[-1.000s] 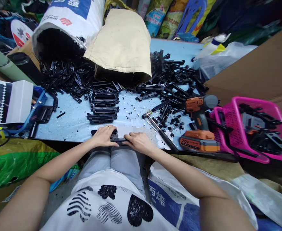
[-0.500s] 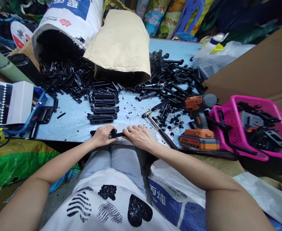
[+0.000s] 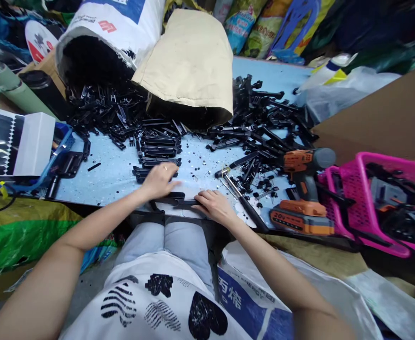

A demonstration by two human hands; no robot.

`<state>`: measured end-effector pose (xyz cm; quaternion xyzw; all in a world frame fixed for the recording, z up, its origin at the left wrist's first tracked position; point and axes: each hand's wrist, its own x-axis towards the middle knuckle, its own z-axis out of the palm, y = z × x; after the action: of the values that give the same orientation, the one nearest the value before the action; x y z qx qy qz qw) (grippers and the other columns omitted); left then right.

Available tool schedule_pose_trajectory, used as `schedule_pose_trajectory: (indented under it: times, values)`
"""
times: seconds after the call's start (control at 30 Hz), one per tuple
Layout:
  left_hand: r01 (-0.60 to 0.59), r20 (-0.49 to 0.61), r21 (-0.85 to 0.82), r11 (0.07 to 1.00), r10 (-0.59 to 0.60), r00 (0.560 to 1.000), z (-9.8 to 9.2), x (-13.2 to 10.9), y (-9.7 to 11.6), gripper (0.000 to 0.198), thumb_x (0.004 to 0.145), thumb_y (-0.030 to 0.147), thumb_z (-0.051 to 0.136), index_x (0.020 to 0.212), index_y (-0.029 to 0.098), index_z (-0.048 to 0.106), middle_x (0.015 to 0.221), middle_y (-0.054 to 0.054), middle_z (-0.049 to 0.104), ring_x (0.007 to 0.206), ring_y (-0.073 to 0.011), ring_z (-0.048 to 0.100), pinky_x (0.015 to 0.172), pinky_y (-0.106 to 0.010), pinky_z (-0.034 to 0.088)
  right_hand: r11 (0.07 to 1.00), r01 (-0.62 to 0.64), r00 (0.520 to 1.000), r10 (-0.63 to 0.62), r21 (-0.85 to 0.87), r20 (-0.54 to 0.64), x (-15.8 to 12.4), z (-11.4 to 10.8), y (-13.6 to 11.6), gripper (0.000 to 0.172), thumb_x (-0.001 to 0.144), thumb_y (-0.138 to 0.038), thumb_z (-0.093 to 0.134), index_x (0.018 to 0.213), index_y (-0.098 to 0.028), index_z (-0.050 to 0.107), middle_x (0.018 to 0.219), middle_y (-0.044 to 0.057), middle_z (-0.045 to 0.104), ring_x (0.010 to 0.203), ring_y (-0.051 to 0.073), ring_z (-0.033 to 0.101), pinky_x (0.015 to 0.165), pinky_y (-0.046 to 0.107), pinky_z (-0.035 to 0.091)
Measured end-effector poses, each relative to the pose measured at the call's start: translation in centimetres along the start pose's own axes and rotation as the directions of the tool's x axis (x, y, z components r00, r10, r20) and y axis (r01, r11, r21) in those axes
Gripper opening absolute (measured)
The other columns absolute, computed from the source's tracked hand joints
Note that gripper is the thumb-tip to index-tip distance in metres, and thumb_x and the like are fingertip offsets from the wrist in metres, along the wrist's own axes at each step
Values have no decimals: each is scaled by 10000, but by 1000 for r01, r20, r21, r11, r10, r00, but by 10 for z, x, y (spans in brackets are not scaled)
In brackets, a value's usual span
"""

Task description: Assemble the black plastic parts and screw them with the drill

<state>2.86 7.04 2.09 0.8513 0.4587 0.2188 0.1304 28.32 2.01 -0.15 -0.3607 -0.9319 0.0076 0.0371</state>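
Observation:
A long black plastic part [image 3: 172,201] lies along the front edge of the light blue table [image 3: 111,177]. My right hand [image 3: 212,206] rests on its right end, fingers bent down over it. My left hand [image 3: 159,180], with a ring on it, reaches forward over the nearest piece of a row of black assembled parts [image 3: 159,151]. Its fingertips are smeared by motion, and whether it holds anything is unclear. A hammer [image 3: 236,191] lies just right of my right hand.
An orange cordless drill [image 3: 303,189] stands at the right, beside a pink basket [image 3: 367,212] of parts. Heaps of loose black parts [image 3: 264,118] spill from a white sack [image 3: 97,38] and a tan sack [image 3: 189,61]. A white box [image 3: 16,144] sits at the left.
My left hand has left the part at the table edge and moved forward to the row of black parts. My right hand stays on the part. The camera has shifted slightly.

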Motion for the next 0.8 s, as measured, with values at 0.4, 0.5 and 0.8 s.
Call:
schedule_pose_trajectory:
  times: [0.4, 0.5, 0.8]
  values:
    - [679, -135, 36, 733, -670, 730, -49, 111, -162, 285, 837, 317, 607, 725, 57, 577, 758, -102, 645, 923, -198, 557, 868, -350, 404, 986, 2, 996, 13, 167, -88, -11, 24, 5, 326, 931, -427, 445, 1071, -169, 586, 956, 81, 625, 860, 184, 556, 749, 314, 403]
    - [672, -176, -1, 741, -662, 729, -38, 124, -163, 293, 826, 337, 604, 676, 90, 555, 737, -106, 630, 964, -243, 577, 850, -354, 416, 983, -4, 998, 16, 182, -63, -8, 25, 3, 332, 934, -426, 435, 1069, -165, 591, 953, 83, 630, 863, 189, 559, 747, 323, 416]
    - [521, -373, -106, 847, -519, 769, -39, 112, -136, 26, 792, 114, 574, 785, 136, 561, 900, -115, 612, 984, -294, 594, 888, -480, 443, 880, -426, 897, 440, 210, -26, 77, -4, 86, 385, 956, -425, 366, 1151, -161, 567, 1143, 114, 592, 1030, 230, 519, 825, 342, 412]
